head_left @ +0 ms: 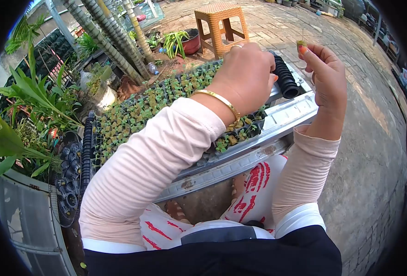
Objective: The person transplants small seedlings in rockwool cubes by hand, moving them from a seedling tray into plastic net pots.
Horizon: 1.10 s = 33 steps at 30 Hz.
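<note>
My right hand (328, 76) is raised at the upper right, pinching a small seedling plug (301, 44) between thumb and fingertips. A faint thin stem seems to rise from the plug. My left hand (247, 78), with a gold bangle at the wrist, is curled closed above the seedling tray (153, 99). Its fingertips are turned away, so what they grip is hidden. Just beside it, a stack of black nursery pots (285, 78) lies on the metal frame (291, 110). Many small green seedlings in brown plugs fill the tray, partly covered by my left arm.
Another row of nested black pots (87, 147) runs along the tray's left side. Loose black pots (69, 179) sit in a basket beside it. A woven-pattern stool (218, 23) stands behind, near a potted plant (178, 43). Leafy plants (42, 99) crowd the left.
</note>
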Each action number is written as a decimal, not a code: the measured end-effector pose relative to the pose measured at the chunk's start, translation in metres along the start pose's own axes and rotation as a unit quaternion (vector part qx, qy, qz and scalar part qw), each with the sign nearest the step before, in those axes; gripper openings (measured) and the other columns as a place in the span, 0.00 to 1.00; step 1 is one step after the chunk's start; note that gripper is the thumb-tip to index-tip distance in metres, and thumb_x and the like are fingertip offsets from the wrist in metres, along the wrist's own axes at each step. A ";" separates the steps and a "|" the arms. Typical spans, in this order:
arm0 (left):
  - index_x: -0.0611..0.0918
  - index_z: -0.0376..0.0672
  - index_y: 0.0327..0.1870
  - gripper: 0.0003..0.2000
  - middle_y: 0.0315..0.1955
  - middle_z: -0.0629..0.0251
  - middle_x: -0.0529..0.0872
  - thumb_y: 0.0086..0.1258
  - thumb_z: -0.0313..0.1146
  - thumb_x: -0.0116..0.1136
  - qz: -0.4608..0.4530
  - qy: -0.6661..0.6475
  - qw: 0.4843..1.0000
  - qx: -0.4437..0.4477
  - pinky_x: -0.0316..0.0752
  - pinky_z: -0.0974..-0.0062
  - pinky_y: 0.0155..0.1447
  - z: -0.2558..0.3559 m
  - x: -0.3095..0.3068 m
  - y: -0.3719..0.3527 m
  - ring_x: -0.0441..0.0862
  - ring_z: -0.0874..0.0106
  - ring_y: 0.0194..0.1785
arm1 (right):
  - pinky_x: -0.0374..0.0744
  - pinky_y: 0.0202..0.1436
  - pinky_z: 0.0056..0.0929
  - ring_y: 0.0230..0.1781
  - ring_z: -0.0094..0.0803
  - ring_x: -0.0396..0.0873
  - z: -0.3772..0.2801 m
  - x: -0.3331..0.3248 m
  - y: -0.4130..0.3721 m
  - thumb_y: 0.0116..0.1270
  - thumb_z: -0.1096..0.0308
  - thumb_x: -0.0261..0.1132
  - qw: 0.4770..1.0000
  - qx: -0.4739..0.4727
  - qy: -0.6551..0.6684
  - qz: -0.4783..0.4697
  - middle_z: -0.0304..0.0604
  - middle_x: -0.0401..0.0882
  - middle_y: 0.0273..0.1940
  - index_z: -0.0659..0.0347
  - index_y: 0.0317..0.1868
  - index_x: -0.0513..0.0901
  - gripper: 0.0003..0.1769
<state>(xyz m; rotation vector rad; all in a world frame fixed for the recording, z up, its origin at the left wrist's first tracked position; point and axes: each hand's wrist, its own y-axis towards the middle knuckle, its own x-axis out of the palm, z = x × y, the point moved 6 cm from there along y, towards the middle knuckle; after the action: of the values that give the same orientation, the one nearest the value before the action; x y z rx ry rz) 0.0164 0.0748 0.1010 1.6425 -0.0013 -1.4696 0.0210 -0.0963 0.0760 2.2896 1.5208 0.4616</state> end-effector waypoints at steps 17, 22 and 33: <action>0.81 0.37 0.32 0.05 0.35 0.50 0.80 0.58 0.24 0.53 -0.162 0.066 0.984 0.032 0.79 0.67 0.43 0.034 0.139 0.050 0.81 0.57 0.41 | 0.69 0.29 0.16 0.28 0.19 0.72 0.026 -0.047 0.002 0.56 0.66 0.70 0.990 0.004 0.030 0.140 0.38 0.80 0.31 0.70 0.40 0.81 0.16; 0.81 0.36 0.32 0.05 0.34 0.50 0.81 0.59 0.24 0.51 -0.176 0.074 0.981 0.030 0.79 0.67 0.43 0.029 0.149 0.044 0.81 0.57 0.40 | 0.71 0.30 0.17 0.29 0.20 0.73 0.028 -0.045 0.002 0.56 0.66 0.69 0.991 0.006 0.044 0.127 0.40 0.80 0.32 0.71 0.40 0.80 0.16; 0.80 0.35 0.33 0.05 0.35 0.47 0.82 0.60 0.24 0.52 -0.186 0.014 0.980 -0.070 0.78 0.64 0.44 0.024 0.151 0.046 0.82 0.55 0.41 | 0.71 0.30 0.18 0.28 0.20 0.73 0.025 -0.046 0.002 0.56 0.67 0.69 0.992 0.000 0.041 0.119 0.40 0.80 0.31 0.71 0.40 0.80 0.16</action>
<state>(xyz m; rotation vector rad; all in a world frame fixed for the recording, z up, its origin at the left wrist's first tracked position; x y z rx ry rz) 0.0664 -0.0478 0.0115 1.6057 0.4362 -1.6815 0.0173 -0.1424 0.0514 2.4927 1.2859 0.6250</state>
